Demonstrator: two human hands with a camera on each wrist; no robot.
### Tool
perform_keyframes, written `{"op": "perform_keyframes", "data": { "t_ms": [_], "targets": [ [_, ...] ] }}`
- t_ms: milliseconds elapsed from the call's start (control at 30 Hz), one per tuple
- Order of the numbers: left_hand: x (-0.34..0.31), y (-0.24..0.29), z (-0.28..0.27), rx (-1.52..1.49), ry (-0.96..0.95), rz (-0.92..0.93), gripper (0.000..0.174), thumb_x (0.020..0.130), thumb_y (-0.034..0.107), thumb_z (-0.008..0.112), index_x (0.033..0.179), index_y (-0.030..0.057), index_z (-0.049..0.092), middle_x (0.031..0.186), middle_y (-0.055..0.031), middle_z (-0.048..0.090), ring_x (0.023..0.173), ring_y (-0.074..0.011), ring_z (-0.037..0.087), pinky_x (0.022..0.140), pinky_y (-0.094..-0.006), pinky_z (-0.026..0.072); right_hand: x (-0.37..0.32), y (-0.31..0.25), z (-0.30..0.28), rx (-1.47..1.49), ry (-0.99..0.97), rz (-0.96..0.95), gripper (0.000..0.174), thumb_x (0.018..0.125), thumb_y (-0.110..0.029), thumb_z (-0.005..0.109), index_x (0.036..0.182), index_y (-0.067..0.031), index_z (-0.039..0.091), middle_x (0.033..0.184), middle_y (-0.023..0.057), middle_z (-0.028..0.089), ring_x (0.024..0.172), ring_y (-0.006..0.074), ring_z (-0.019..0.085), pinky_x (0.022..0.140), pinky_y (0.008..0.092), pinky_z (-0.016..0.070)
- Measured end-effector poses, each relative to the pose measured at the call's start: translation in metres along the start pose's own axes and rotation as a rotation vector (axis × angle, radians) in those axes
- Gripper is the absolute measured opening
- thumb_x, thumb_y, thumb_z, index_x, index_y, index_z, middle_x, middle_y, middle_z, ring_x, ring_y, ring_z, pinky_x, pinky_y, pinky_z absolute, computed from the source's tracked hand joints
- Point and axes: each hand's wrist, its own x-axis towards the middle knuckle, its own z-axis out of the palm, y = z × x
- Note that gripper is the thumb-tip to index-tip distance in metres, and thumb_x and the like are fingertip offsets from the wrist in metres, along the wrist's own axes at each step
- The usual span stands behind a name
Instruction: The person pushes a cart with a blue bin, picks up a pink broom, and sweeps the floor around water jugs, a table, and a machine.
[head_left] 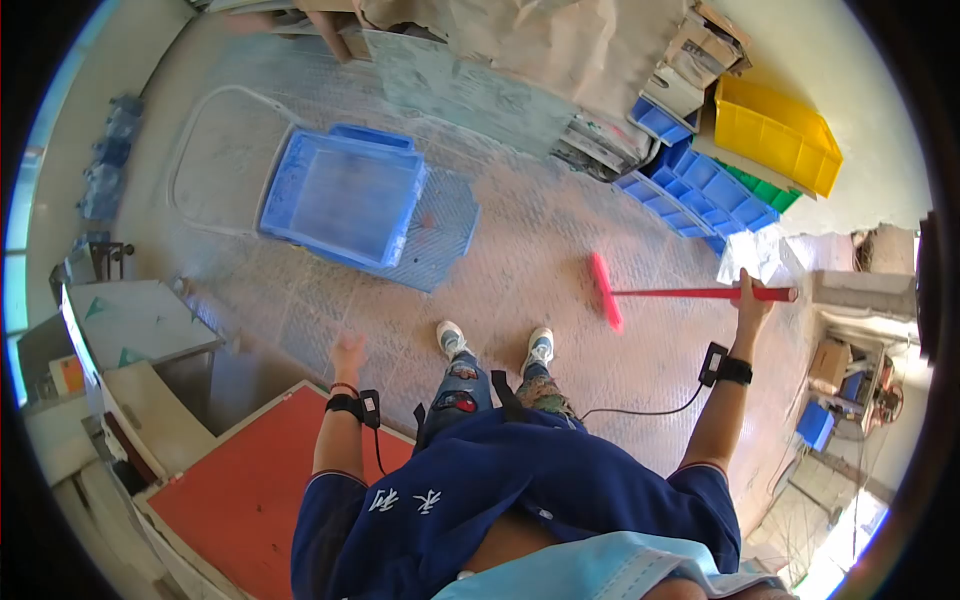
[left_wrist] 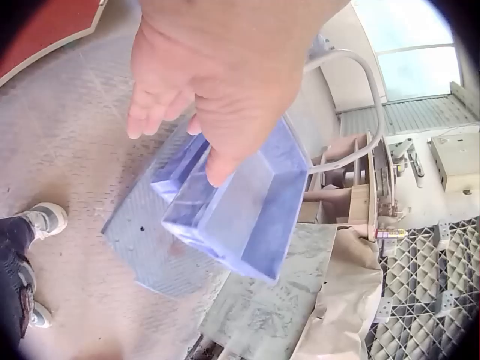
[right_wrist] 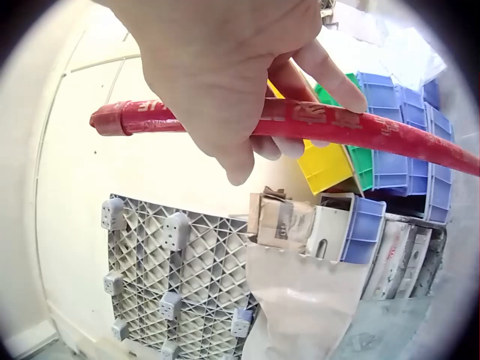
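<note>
Near the upper end of a red broom's handle, my right hand grips it with the fingers curled round. The broom's pinkish-red head is out ahead of my feet, at floor level. In the right wrist view the red handle crosses the frame under my hand, its capped end past the thumb side. My left hand hangs in the air beside the red tabletop and holds nothing. Its fingers look relaxed in the left wrist view, where the hand overlaps a blue bin beyond.
On the floor ahead stands a platform trolley with a bent tube handle, carrying blue bins. Blue bins and a yellow bin are stacked at far right. A red-topped table is at my left.
</note>
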Motion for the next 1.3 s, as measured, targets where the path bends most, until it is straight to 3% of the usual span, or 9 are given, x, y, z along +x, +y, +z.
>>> {"op": "perform_keyframes", "data": {
  "t_ms": [167,333,400,433,500,767,1100,1133,1300],
  "targets": [
    [0.000,-0.047,0.005,-0.045,0.072,0.113,0.048,0.075,0.032,0.061,0.109,-0.0005,0.050,0.087,-0.0134,0.058,0.071,-0.0186,0.057,0.059,-0.0292,0.0483,0.008,0.012,0.012,-0.234,-0.228,-0.302,0.031,0.080,-0.028,0.057,0.079,0.0021,0.062,0.066,0.0068,0.058,0.064,0.0117,0.055,0.061,0.0257,0.0428],
    [-0.017,-0.065,-0.021,-0.069,0.011,0.098,0.047,0.075,0.033,0.060,0.106,-0.0015,0.051,0.095,-0.0127,0.058,0.079,-0.0184,0.057,0.061,-0.0313,0.0481,-0.008,-0.057,0.065,0.278,-0.459,-0.318,0.019,0.083,-0.014,0.053,0.074,0.0017,0.057,0.058,0.0035,0.050,0.055,0.0112,0.051,0.059,0.0263,0.0451],
    [-0.004,-0.090,-0.028,0.895,0.162,0.313,0.043,0.075,0.032,0.061,0.101,-0.0005,0.054,0.091,-0.0107,0.058,0.073,-0.0191,0.057,0.056,-0.0301,0.0475,-0.011,-0.078,0.094,0.394,-0.468,-0.388,0.015,0.083,-0.010,0.053,0.075,0.0015,0.057,0.055,0.0016,0.046,0.052,0.0099,0.048,0.056,0.0262,0.0460],
    [-0.018,-0.088,-0.035,0.880,0.178,0.305,0.043,0.075,0.032,0.061,0.101,-0.0005,0.054,0.091,-0.0107,0.058,0.073,-0.0191,0.057,0.056,-0.0301,0.0475,-0.019,-0.096,0.106,0.402,-0.482,-0.404,0.015,0.083,-0.010,0.053,0.075,0.0015,0.057,0.055,0.0016,0.046,0.052,0.0099,0.048,0.056,0.0262,0.0460],
    [-0.052,-0.092,-0.045,-0.244,0.153,-0.048,0.037,0.074,0.030,0.061,0.095,0.0007,0.056,0.082,-0.0091,0.056,0.068,-0.0196,0.056,0.052,-0.0305,0.0468,-0.039,-0.138,0.130,0.424,-0.474,-0.373,0.015,0.083,-0.010,0.053,0.075,0.0020,0.057,0.055,0.0014,0.046,0.051,0.0089,0.047,0.055,0.0255,0.0458],
    [-0.070,-0.141,-0.121,-0.404,0.361,-0.545,0.032,0.073,0.028,0.060,0.085,-0.0012,0.056,0.067,-0.0073,0.052,0.059,-0.0198,0.053,0.048,-0.0323,0.0461,-0.092,-0.261,0.226,0.601,-0.310,-0.569,0.019,0.084,-0.015,0.053,0.076,0.0023,0.056,0.057,0.0015,0.048,0.055,0.0088,0.046,0.057,0.0237,0.0422],
    [0.005,-0.077,-0.133,-0.516,0.374,-0.369,0.032,0.074,0.028,0.059,0.087,-0.0016,0.059,0.071,-0.0121,0.060,0.058,-0.0202,0.059,0.046,-0.0307,0.0475,-0.100,-0.396,0.365,0.841,-0.538,-0.571,0.018,0.087,-0.013,0.048,0.077,0.0021,0.052,0.056,0.0021,0.045,0.055,0.0118,0.044,0.063,0.0271,0.0420],
    [0.051,-0.147,-0.121,-0.286,0.371,-0.088,0.033,0.073,0.031,0.061,0.085,0.0006,0.061,0.071,-0.0089,0.060,0.057,-0.0184,0.059,0.051,-0.0291,0.0490,-0.092,-0.405,0.389,0.866,-0.581,-0.640,0.018,0.086,-0.014,0.049,0.079,0.0019,0.052,0.058,0.0017,0.045,0.054,0.0103,0.042,0.061,0.0259,0.0411],
    [0.044,-0.015,-0.148,-0.476,0.524,-0.429,0.035,0.070,0.037,0.062,0.083,0.0046,0.064,0.071,-0.0082,0.062,0.059,-0.0180,0.060,0.056,-0.0291,0.0487,-0.085,-0.479,0.497,0.843,-0.659,-0.564,0.017,0.083,-0.016,0.055,0.085,0.0008,0.053,0.063,0.0029,0.049,0.059,0.0101,0.047,0.055,0.0220,0.0388]
  ]
}}
